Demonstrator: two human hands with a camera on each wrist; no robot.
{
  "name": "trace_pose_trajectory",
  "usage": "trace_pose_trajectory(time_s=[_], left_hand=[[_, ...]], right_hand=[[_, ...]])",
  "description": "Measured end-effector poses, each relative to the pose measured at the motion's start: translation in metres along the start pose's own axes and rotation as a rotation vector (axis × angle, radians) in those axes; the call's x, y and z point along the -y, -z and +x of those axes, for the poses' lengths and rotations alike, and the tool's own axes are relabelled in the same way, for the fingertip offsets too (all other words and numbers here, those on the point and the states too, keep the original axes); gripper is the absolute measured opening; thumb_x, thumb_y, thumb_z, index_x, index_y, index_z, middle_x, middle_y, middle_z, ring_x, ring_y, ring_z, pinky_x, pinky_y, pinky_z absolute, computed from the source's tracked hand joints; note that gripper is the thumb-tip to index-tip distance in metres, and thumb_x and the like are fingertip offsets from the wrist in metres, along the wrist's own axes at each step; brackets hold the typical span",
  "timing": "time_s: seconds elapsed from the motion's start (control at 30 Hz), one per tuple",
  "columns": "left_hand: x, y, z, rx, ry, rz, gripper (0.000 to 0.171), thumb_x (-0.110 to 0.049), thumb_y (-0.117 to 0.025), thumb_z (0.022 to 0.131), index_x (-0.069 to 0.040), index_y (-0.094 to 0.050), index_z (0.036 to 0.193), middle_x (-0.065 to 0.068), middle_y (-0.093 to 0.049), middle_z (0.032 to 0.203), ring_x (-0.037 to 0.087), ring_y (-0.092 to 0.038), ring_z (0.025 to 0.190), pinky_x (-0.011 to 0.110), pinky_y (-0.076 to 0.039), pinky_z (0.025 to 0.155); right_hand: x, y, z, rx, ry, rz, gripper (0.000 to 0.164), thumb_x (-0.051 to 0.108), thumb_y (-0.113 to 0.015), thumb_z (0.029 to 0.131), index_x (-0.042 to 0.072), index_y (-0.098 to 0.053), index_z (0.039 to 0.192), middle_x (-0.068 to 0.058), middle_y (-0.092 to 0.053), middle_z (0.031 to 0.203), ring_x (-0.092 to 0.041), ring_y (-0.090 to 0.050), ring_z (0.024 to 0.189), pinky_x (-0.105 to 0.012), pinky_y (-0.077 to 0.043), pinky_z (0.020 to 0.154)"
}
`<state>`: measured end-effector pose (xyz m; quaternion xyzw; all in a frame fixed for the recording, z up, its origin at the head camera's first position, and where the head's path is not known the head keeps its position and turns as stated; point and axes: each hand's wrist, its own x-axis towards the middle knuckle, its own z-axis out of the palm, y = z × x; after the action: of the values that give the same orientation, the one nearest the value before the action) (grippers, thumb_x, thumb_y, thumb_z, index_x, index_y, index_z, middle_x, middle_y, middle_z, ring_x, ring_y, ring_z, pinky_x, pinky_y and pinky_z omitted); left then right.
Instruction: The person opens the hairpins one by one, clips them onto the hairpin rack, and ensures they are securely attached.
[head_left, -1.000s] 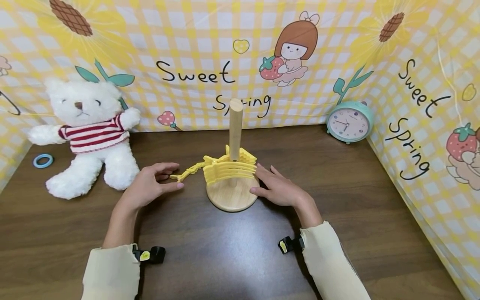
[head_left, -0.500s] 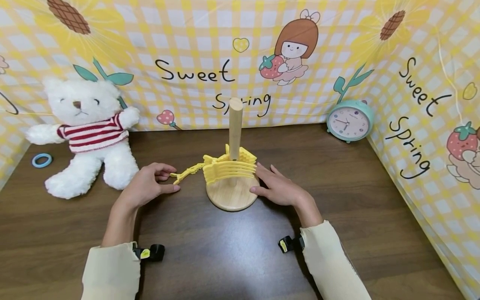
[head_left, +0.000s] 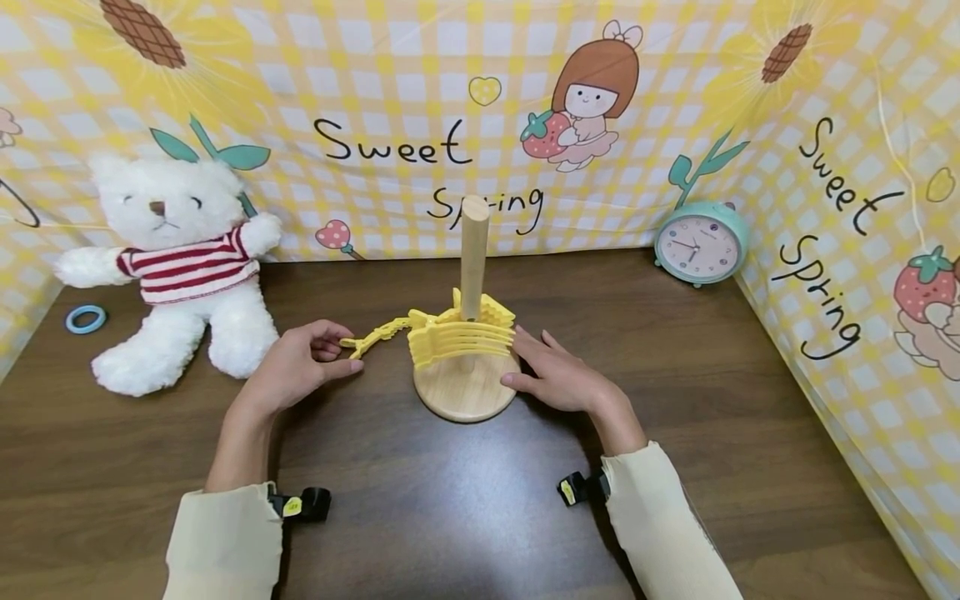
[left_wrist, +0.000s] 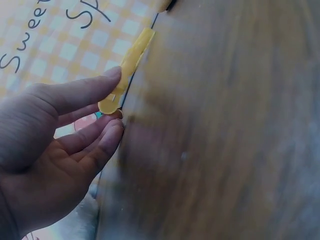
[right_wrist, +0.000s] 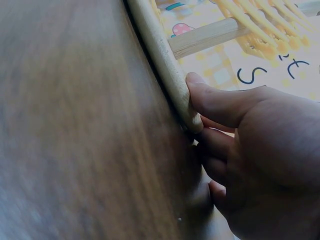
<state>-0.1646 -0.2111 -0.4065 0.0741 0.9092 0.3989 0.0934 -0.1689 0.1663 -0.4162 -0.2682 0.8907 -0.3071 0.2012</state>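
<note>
A round wooden stand (head_left: pixel 465 400) with an upright post bears several yellow curved plastic strips (head_left: pixel 461 340), stacked in parallel around the lower post. From their left side a thin, notched yellow plastic strip (head_left: pixel 381 333) reaches out to my left hand (head_left: pixel 288 367). In the left wrist view, the thumb and fingers pinch the end of this yellow strip (left_wrist: pixel 131 60). My right hand (head_left: pixel 562 375) holds the rim of the stand's base. The right wrist view shows its thumb on the base (right_wrist: pixel 167 70) and its fingers bent at the edge.
A white teddy bear (head_left: pixel 187 275) in a striped shirt sits at the back left, beside a light blue ring (head_left: pixel 86 319). A mint alarm clock (head_left: pixel 699 246) stands at the back right. Checked cloth (head_left: pixel 390 75) covers the walls behind the brown table (head_left: pixel 420 517).
My left hand has shifted slightly, and the held end of the yellow strip has risen a little. My right hand stays at the stand's base.
</note>
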Motion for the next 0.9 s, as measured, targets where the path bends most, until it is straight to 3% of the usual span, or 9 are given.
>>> trace_pose_trajectory(time_s=[0.13,0.33,0.6,0.9], left_hand=[[-0.003,0.001,-0.001,-0.045,-0.032,-0.004,0.042,-0.024,-0.082,0.088,0.001,-0.065,0.119,0.017,-0.067,0.107,0.027,-0.062,0.096,0.021,-0.049,0.078],[-0.007,0.002,-0.003,-0.115,-0.042,-0.023,0.046,-0.029,-0.08,0.09,0.001,-0.064,0.122,0.018,-0.068,0.109,0.028,-0.064,0.099,0.015,-0.048,0.077],[-0.013,0.001,-0.005,-0.238,-0.084,-0.061,0.047,-0.027,-0.08,0.09,0.002,-0.064,0.124,0.019,-0.069,0.108,0.024,-0.064,0.097,0.012,-0.046,0.078],[-0.022,0.001,-0.006,-0.289,-0.141,-0.096,0.045,-0.026,-0.081,0.09,-0.001,-0.065,0.123,0.018,-0.069,0.107,0.016,-0.063,0.095,0.014,-0.046,0.081]], right_hand=[[0.001,0.0,0.0,-0.001,0.002,0.001,0.066,0.033,-0.055,0.106,0.018,-0.024,0.163,-0.005,-0.021,0.166,-0.018,-0.007,0.154,-0.042,0.004,0.123],[0.001,0.001,0.0,0.0,0.004,0.0,0.066,0.033,-0.055,0.106,0.017,-0.024,0.162,-0.006,-0.021,0.166,-0.018,-0.007,0.154,-0.043,0.004,0.123],[0.001,0.0,0.0,0.005,0.0,0.008,0.067,0.033,-0.054,0.106,0.017,-0.023,0.163,-0.005,-0.021,0.166,-0.018,-0.007,0.154,-0.043,0.004,0.123],[0.002,0.001,-0.001,0.001,0.001,0.01,0.067,0.032,-0.055,0.106,0.017,-0.023,0.163,-0.005,-0.021,0.166,-0.019,-0.007,0.154,-0.043,0.004,0.123]])
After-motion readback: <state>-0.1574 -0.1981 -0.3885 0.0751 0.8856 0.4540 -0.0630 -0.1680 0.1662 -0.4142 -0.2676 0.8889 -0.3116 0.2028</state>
